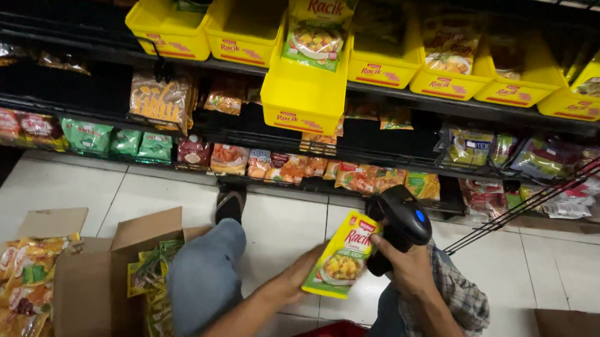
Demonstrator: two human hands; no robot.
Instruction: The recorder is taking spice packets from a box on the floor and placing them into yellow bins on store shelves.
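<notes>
Looking down from the head camera: left hand [300, 276] pinches the lower left corner of a yellow-and-green seasoning sachet [342, 254], held over the white floor tiles [58, 187]. Its long axis tilts, top edge up to the right, printed face toward the camera. Right hand [407, 269] is wrapped around a black handheld scanner [402, 225] just beside the sachet. Yellow shelf bins [302, 95] line the rack above, and open cardboard boxes [144, 233] of similar packets sit at left.

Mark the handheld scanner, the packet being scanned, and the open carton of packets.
handheld scanner [405, 219], head view, on its black head.
yellow packet [341, 255], head view, front centre.
open carton [145, 230], head view, on its raised flap.
</notes>
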